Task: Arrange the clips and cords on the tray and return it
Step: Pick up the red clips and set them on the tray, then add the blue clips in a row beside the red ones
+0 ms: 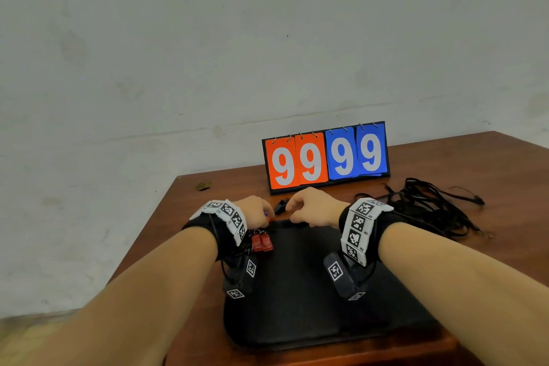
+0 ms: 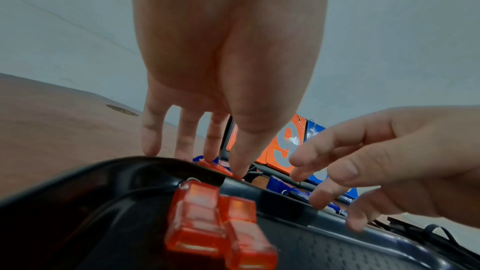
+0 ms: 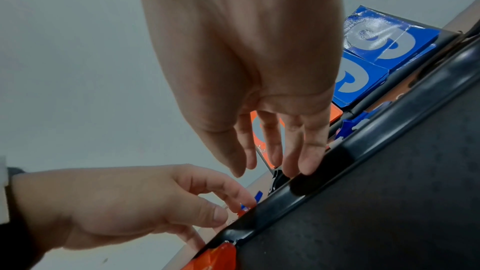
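Inspector: Left hand (image 1: 255,211) covers the red clip (image 2: 217,168) at the tray (image 1: 312,300) rim; grip undetermined.

Clerk: Blue clips (image 2: 279,184)?

Inspector: Hidden behind the rim. Cords (image 1: 427,208) too tangled to count.

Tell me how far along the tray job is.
Early. Done: two red clips sit clipped on the black tray's far-left rim. In hand: the left hand pinches another red clip at the rim; the right hand hovers beside. Left: the black cords lie on the table, blue clips behind the tray.
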